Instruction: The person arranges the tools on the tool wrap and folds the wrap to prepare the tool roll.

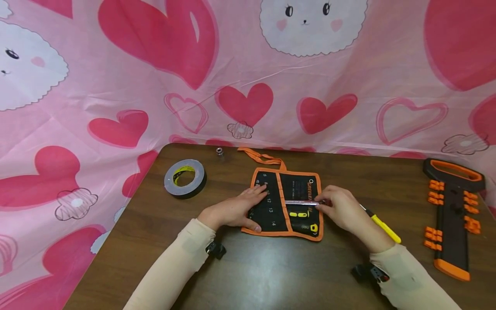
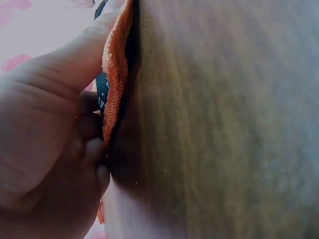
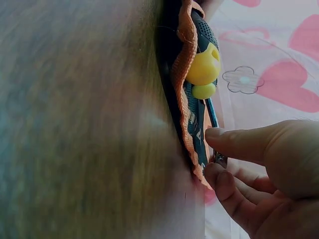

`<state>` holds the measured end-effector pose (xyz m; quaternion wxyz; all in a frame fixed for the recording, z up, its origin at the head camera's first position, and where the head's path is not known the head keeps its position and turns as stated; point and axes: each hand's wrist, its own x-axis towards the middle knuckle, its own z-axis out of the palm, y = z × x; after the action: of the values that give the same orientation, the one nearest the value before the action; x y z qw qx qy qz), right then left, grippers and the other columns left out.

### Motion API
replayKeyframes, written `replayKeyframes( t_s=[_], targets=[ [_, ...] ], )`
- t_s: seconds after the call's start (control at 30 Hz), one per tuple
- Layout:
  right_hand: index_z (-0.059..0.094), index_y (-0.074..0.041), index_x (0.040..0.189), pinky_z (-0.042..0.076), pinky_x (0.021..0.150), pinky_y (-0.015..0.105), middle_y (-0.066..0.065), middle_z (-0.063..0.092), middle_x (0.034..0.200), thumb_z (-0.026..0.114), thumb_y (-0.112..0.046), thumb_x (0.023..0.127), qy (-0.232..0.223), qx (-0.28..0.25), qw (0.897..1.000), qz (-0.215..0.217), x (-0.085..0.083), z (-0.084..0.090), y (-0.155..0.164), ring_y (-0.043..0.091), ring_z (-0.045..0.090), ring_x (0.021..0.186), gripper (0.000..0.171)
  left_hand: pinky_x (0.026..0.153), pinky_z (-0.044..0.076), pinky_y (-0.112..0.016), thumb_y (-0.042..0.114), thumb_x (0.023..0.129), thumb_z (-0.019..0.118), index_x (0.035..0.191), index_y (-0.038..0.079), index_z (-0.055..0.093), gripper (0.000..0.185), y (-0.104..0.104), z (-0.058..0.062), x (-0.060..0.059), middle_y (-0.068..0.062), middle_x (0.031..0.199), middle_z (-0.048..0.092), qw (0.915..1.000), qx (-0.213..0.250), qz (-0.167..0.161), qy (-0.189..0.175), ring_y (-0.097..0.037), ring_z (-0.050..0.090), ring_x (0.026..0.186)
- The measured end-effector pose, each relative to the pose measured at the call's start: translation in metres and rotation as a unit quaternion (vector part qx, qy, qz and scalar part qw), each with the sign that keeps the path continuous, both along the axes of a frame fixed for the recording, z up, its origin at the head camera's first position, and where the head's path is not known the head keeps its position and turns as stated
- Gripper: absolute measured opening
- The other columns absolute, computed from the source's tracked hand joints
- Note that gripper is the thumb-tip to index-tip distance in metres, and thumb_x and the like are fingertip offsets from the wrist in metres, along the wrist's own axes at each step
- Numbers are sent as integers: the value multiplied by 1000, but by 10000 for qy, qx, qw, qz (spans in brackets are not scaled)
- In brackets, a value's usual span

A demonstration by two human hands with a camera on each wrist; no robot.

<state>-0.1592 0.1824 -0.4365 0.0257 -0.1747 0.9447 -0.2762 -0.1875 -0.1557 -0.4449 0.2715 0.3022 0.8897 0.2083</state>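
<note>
A black tool pouch with orange trim lies flat on the table, its pockets marked with sizes. My left hand rests on its left part with fingers spread, the thumb near the lower edge. The orange edging also shows beside that thumb in the left wrist view. Between thumb and fingertips, my right hand pinches the right end of a slim silver wrench. The wrench lies across the pouch, its left end at the pocket's orange edge. Below it, a yellow-and-black tool sits in the pouch.
A roll of tape and a small metal socket stand at the left. An orange strap trails behind the pouch. To the right lie a yellow-handled screwdriver and a black rack with orange clips.
</note>
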Motion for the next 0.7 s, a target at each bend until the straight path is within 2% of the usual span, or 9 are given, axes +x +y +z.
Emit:
replayKeyframes(
  t_s=[0.13, 0.37, 0.5, 0.7],
  targets=[
    [85, -5, 109, 60, 82, 46, 8, 71, 104, 85, -7, 92, -5, -22, 10000, 7, -1, -2, -3, 21, 62, 88, 17, 139, 15, -45, 48, 90, 86, 174, 21, 22, 109, 0, 0, 0, 8, 184, 6, 10000, 2, 1, -2, -17, 3, 171],
    [84, -5, 113, 51, 72, 32, 7, 69, 99, 83, -8, 94, -69, 70, 10000, -14, -4, -3, -9, 18, 57, 83, 19, 138, 16, -45, 49, 90, 86, 174, 22, 22, 109, 0, -1, -1, 8, 184, 7, 10000, -1, -1, 3, -17, 4, 171],
    [84, -4, 114, 50, 71, 31, 8, 69, 101, 83, -8, 94, -126, 104, 9999, 43, -4, -4, -11, 18, 57, 83, 20, 138, 16, -45, 49, 90, 86, 174, 21, 23, 109, 0, -1, -1, 7, 184, 7, 10000, -13, -9, 39, -17, 4, 171],
    [83, -2, 115, 54, 74, 33, 9, 72, 103, 82, -7, 94, -191, 10, 9996, 209, -6, -4, -15, 18, 60, 84, 21, 138, 16, -45, 48, 90, 87, 174, 21, 23, 109, 0, -1, -1, 7, 184, 7, 10000, 20, -19, 52, -17, 4, 171]
  ],
)
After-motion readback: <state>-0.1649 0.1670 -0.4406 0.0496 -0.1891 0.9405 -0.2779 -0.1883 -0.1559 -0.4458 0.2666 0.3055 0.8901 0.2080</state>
